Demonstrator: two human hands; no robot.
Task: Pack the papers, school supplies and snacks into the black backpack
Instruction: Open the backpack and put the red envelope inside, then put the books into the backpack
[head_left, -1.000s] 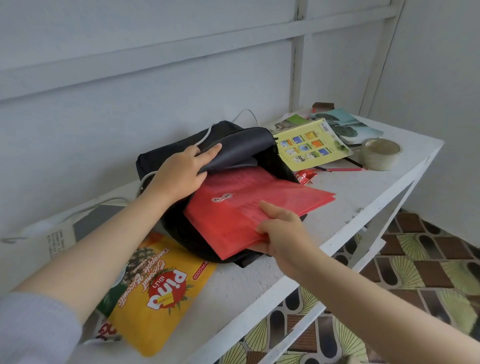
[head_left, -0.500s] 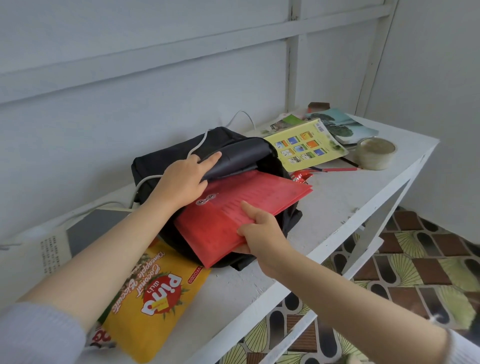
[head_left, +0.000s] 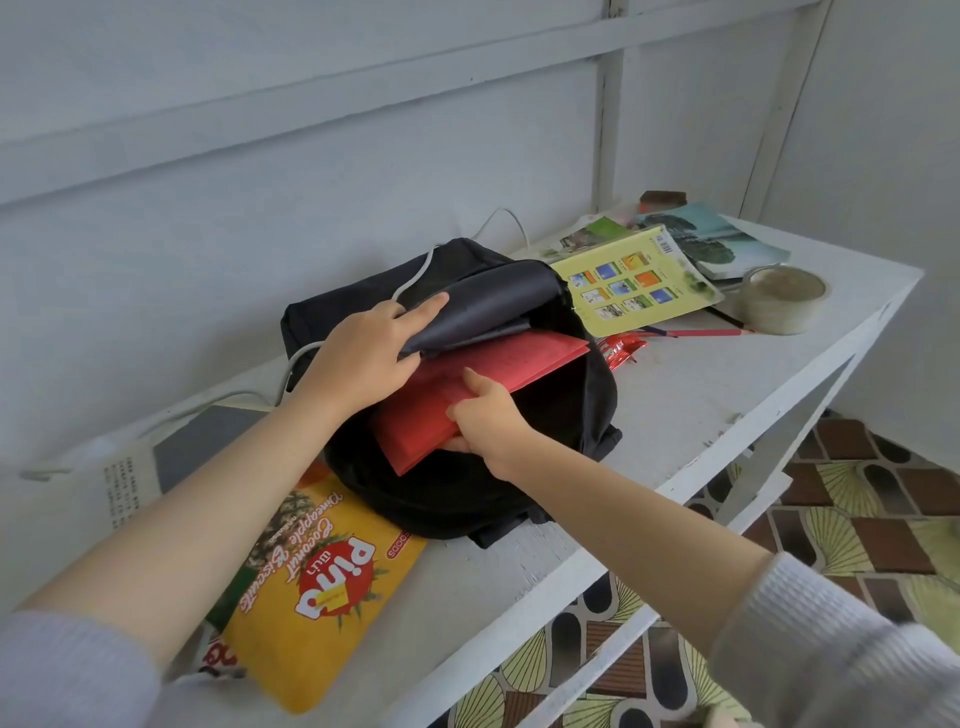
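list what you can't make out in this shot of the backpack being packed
Head view, the only one:
- Inside of the backpack: dark, covered by its flap, which the left hand holds, and by the red folder.
- Far end of the red folder: under the flap and left hand.
- Fingers of the right hand: beneath the folder.
- Part of the yellow snack bag: hidden by the left forearm.
- Part of the red wrapper: behind the backpack.

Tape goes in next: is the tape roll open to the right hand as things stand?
Probably not yet: the right hand grips the red folder. The tape roll itself lies uncovered.
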